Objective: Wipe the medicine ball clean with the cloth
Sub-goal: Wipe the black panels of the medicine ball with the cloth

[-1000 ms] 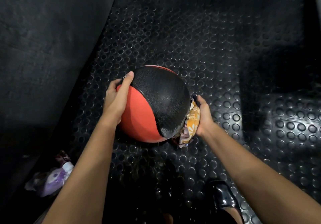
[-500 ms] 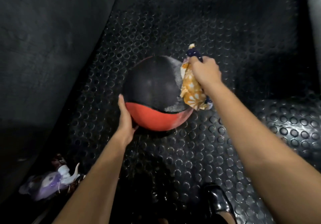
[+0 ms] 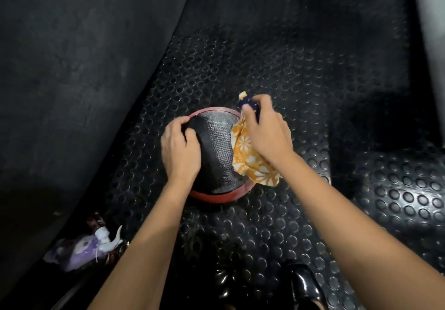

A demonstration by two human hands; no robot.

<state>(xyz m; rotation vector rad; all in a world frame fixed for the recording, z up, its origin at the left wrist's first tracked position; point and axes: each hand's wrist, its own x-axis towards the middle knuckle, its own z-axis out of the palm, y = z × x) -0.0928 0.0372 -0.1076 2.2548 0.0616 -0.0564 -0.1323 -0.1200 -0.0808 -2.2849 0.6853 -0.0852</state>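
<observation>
Overall light: dim; most of the room sits in near-black.
Source: light seems to fall from the near side, since both forearms are the brightest things in view.
Floor (image 3: 277,73): the studs catch small pale rings of shine, strongest at near right, fading to nothing at the far end.
Shadows: a heavy dark patch lies at right; the far left is flat and murky.
Glare: glossy highlights on the black shoe (image 3: 304,285) at the near edge; a soft sheen on the medicine ball (image 3: 216,146).
Blur: the right hand (image 3: 263,129) and the cloth (image 3: 250,163) are smeared at the fingers.
Distortion: wide-angle bending curves the left edge.
</observation>
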